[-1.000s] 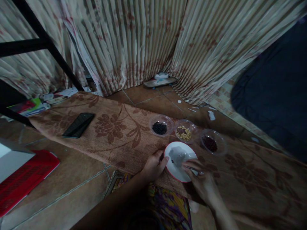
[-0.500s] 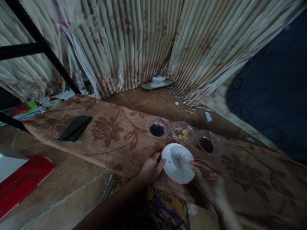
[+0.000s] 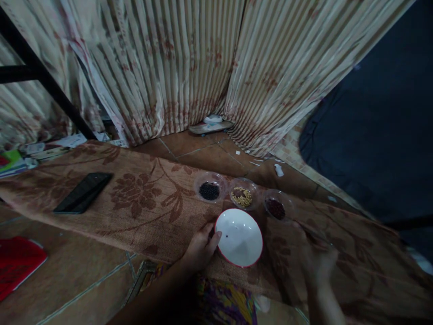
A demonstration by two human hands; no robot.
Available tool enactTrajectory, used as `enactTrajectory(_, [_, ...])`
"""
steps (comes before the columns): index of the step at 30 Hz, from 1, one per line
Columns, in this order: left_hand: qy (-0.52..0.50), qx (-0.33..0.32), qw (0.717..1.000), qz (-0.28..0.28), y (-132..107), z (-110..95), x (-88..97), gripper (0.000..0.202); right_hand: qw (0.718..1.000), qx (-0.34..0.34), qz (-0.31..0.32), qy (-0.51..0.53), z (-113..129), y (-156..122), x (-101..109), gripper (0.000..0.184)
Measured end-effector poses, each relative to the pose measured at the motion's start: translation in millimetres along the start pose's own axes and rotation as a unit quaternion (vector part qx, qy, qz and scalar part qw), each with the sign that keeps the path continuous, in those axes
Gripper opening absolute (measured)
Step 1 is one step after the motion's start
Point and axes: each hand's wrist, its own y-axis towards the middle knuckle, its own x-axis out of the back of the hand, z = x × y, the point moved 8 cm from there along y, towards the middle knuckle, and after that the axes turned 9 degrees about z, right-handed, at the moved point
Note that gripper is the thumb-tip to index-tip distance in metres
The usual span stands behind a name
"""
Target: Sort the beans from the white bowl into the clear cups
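Observation:
My left hand (image 3: 202, 246) is closed on the left rim of a white bowl (image 3: 241, 241) with a red edge, thumb over the rim. A single dark bean (image 3: 226, 236) lies inside it. My right hand (image 3: 317, 259), blurred by motion, is off to the bowl's right, closed on slim metal tweezers (image 3: 320, 238); whether their tips hold anything cannot be seen. Just beyond the bowl stand three clear plastic cups in a row, with black beans (image 3: 209, 191), yellow beans (image 3: 242, 197) and dark red beans (image 3: 275, 208).
A brown floral cloth (image 3: 162, 225) covers the long narrow table. On its left part lies a black phone (image 3: 83, 193). Striped curtains (image 3: 176, 67) hang behind, with a skateboard (image 3: 210, 127) on the tiled floor below. A dark blue covered shape (image 3: 379, 113) is at right.
My right hand has moved out of the bowl to the right with the tweezers. Two dark specks showed in the bowl before; one shows now. The view has shifted slightly.

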Motion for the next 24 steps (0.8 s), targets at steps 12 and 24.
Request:
enactTrajectory(12, [0.000,-0.026,1.000,0.000,1,2,-4.0,0.035,0.923,-0.005,0.384,0.026,34,-66,-103,0.025])
enactTrajectory(24, [0.013,-0.027,1.000,-0.009,0,5,-5.1,0.034,0.915,-0.024,0.403,0.017,27,-69,-107,0.028])
